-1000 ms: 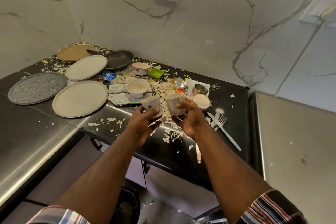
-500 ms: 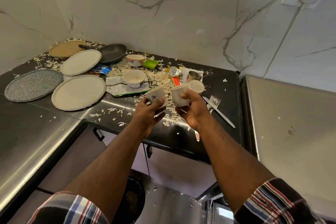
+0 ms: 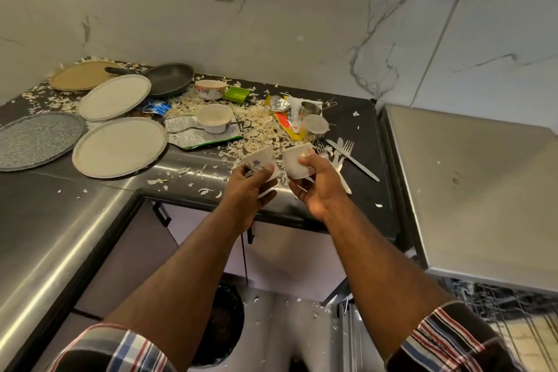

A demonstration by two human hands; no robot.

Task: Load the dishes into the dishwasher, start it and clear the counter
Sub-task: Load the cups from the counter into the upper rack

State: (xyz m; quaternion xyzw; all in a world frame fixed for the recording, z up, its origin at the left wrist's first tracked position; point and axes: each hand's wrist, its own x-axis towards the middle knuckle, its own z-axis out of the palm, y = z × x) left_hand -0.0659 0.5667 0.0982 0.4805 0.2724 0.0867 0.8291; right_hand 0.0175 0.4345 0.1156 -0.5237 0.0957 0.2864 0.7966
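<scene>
My left hand (image 3: 252, 189) grips a small white cup with a blue flower print (image 3: 259, 161), tilted, above the counter's front edge. My right hand (image 3: 317, 184) grips a plain white cup (image 3: 294, 160) beside it. On the dark counter (image 3: 362, 118) lie two cream plates (image 3: 119, 146) (image 3: 116, 96), a grey speckled plate (image 3: 36, 139), a tan plate (image 3: 81, 77), a black pan (image 3: 169, 78), a floral bowl (image 3: 210, 89), a white bowl (image 3: 215, 118), two steel cups (image 3: 315, 127) and forks and a knife (image 3: 347, 157). The dishwasher rack (image 3: 510, 311) shows at lower right.
Shredded scraps (image 3: 262, 127) and wrappers (image 3: 196, 134) litter the counter. A green soap bar (image 3: 237, 94) lies near the floral bowl. A steel lid or appliance top (image 3: 477, 190) stands at right. A black bin (image 3: 217, 326) sits on the floor below.
Both hands have drawn the two cups back toward the counter's front edge and lower. The view has tipped downward, bringing the dishwasher rack and bin into sight.
</scene>
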